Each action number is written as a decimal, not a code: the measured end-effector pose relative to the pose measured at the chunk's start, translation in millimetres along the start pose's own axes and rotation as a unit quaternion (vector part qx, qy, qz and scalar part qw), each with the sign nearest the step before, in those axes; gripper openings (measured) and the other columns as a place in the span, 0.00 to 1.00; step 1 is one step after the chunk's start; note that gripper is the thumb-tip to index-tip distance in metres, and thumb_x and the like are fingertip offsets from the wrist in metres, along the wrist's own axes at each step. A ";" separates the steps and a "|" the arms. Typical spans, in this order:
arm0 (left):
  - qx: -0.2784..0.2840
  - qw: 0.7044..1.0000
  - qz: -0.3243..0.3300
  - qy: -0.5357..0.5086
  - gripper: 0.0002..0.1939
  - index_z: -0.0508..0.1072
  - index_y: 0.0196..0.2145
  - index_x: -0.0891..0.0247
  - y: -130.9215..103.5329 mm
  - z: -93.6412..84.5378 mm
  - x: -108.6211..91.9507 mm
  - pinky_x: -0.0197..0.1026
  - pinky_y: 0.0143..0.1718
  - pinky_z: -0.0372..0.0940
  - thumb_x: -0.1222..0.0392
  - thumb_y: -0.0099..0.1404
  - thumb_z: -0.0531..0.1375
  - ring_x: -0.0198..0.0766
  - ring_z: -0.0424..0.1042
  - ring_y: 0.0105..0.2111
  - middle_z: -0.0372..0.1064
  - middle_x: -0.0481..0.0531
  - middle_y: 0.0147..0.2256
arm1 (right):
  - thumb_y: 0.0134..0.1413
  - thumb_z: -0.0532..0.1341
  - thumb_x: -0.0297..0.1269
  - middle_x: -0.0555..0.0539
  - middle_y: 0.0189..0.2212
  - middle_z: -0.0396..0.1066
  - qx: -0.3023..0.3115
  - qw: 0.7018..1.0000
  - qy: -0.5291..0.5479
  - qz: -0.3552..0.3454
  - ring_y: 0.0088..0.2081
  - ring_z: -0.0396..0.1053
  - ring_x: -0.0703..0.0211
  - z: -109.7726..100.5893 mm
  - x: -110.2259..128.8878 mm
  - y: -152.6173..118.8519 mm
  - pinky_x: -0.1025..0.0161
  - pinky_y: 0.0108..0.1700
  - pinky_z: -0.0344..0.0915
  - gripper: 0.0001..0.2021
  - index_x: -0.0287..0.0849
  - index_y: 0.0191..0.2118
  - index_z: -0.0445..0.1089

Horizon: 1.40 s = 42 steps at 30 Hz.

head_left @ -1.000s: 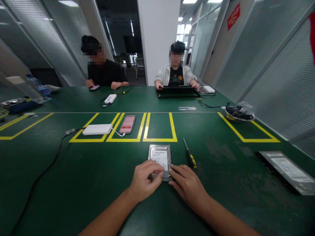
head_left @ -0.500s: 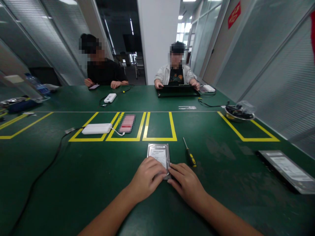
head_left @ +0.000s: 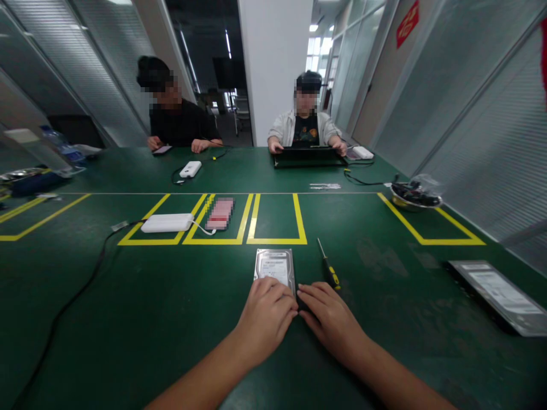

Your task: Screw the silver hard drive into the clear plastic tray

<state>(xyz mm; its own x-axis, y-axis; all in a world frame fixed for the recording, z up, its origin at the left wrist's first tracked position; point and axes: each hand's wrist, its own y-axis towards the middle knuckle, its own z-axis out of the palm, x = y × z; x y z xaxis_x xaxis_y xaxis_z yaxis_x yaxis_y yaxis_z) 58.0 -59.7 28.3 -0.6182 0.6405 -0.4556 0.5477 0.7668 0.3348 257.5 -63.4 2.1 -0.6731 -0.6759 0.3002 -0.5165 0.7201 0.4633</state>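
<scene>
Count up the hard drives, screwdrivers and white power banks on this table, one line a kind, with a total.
Hard drives: 2 (near drive, far-right drive)
Screwdrivers: 1 (screwdriver)
White power banks: 3 (front bank, back-left bank, back-right bank)
Total: 6
</scene>
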 end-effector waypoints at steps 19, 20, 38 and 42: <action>-0.025 0.998 -0.060 -0.002 0.05 0.76 0.31 0.57 2.5 3.4 -7.4 0.52 0.44 0.55 0.67 0.61 0.65 0.46 0.64 0.42 0.75 0.47 0.35 | 0.60 0.59 0.28 0.39 0.49 0.70 -0.006 0.999 0.011 0.035 0.50 0.64 0.46 -8.2 -2.2 -3.1 0.44 0.53 0.68 0.12 0.37 0.48 0.71; -0.027 0.998 -0.062 -0.003 0.05 0.76 0.31 0.57 2.8 3.5 -7.6 0.52 0.44 0.55 0.67 0.60 0.65 0.47 0.64 0.42 0.75 0.47 0.35 | 0.60 0.59 0.28 0.39 0.49 0.70 -0.007 0.999 0.009 0.036 0.50 0.64 0.46 -8.4 -2.4 -3.2 0.44 0.53 0.68 0.12 0.37 0.49 0.71; -0.033 0.996 -0.087 0.001 0.05 0.76 0.30 0.58 2.5 4.8 -11.1 0.53 0.44 0.56 0.67 0.59 0.65 0.47 0.65 0.42 0.75 0.48 0.34 | 0.59 0.58 0.28 0.39 0.48 0.70 -0.012 0.999 0.013 0.037 0.50 0.65 0.47 -10.9 -2.1 -2.5 0.44 0.53 0.68 0.12 0.38 0.48 0.72; -0.034 0.997 -0.069 0.008 0.04 0.76 0.31 0.59 1.0 4.9 -11.1 0.54 0.45 0.56 0.67 0.61 0.64 0.47 0.64 0.42 0.74 0.50 0.35 | 0.60 0.58 0.28 0.39 0.49 0.70 -0.014 0.999 0.011 0.036 0.50 0.65 0.47 -11.0 -2.5 -3.5 0.44 0.53 0.68 0.12 0.38 0.48 0.72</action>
<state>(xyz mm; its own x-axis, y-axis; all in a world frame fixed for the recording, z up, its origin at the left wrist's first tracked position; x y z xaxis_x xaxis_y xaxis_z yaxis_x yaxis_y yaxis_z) 68.1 -66.3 29.6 -0.6946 0.5290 -0.4875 0.4177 0.8483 0.3253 266.7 -65.9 8.9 -0.6956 -0.6261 0.3523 -0.4521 0.7626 0.4626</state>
